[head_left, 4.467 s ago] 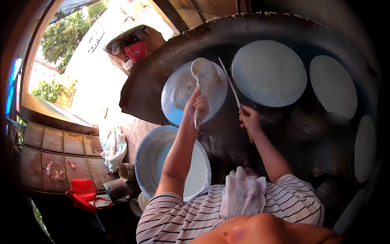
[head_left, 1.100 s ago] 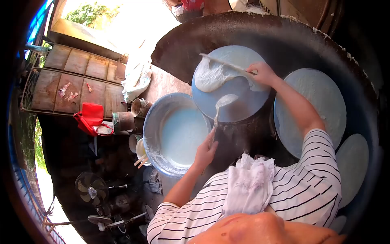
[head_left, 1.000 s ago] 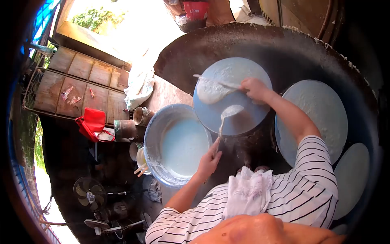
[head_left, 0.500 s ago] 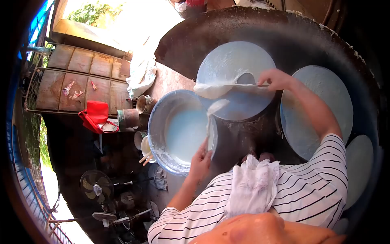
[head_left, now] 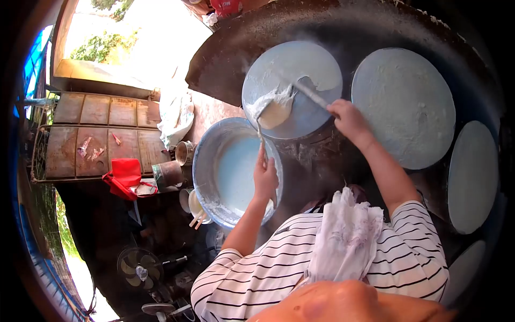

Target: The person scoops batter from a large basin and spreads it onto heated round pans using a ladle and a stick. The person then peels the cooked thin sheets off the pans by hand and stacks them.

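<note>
My left hand (head_left: 265, 178) is closed round the handle of a ladle (head_left: 275, 111). Its bowl sits over the near-left part of a round, pale disc (head_left: 300, 56), with white wet paste in and about it. In my right hand (head_left: 350, 121) is a light-coloured stick (head_left: 311, 95), slanting across the same disc with its far end beside the paste. White paste is smeared over much of the disc, and a bluish patch shows through. Below my left hand stands a blue basin (head_left: 199, 161) of milky liquid (head_left: 238, 166).
To the right are another round white disc (head_left: 405, 107) and a further one (head_left: 472, 177). A dark curved wall (head_left: 375, 24) runs behind them. At left are a red bag (head_left: 126, 174), metal cans (head_left: 168, 174) and a fan (head_left: 140, 271).
The ladle has gone from over the basin's edge to the disc. The stick, earlier lying level with a white film hanging along it, now slants, its film gone. The view has shifted.
</note>
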Demonstrator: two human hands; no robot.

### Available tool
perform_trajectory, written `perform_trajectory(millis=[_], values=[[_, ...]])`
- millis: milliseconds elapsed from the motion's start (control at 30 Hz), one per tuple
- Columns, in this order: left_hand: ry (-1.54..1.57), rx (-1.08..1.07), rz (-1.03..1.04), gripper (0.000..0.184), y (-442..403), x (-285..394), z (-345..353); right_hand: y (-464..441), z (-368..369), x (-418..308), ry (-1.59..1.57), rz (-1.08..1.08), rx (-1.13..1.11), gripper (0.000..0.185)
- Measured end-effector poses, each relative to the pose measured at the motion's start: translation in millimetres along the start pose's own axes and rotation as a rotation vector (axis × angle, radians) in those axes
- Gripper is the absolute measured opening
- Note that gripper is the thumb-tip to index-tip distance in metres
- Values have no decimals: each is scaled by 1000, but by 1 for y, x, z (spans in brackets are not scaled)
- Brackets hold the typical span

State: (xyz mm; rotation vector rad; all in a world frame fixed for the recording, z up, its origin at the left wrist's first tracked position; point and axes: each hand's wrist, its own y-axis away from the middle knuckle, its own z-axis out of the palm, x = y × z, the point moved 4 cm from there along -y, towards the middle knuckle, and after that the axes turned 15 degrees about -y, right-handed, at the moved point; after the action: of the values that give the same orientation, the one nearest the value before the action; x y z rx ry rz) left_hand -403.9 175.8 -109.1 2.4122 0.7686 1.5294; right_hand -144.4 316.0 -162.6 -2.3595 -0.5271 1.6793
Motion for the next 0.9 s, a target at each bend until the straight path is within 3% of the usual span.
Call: perform_trajectory(millis=[133,200,233,267,300,333,367,467,600,667,767,900], values=[[-156,-61,155,55,38,-27,-10,62,8,-72,237,-101,-94,22],[-113,-123,312,55,57,-38,-50,96,-3,-103,91,-76,0,30],[-216,17,509,56,53,-35,-74,96,10,-113,-104,-18,132,32],[-237,92,586,55,48,-35,-100,91,40,-121,-292,155,203,27],[-114,98,589,55,40,-40,-120,82,89,-120,-550,170,213,27],[-8,70,670,55,45,-16,-130,64,139,-124,-610,163,191,32],[82,49,684,56,38,-11,-140,45,193,-127,-774,428,122,33],[226,-28,784,59,34,-16,-175,2,335,-74,-899,579,315,28],[246,-85,781,58,45,-27,-222,43,364,-74,-1040,696,631,20],[275,-133,779,58,44,-28,-233,80,345,-106,-992,757,746,22],[342,-216,751,59,43,-31,-229,114,323,-111,-1013,681,822,27],[381,-242,745,65,32,-42,-215,102,282,-90,-1001,676,954,35]])
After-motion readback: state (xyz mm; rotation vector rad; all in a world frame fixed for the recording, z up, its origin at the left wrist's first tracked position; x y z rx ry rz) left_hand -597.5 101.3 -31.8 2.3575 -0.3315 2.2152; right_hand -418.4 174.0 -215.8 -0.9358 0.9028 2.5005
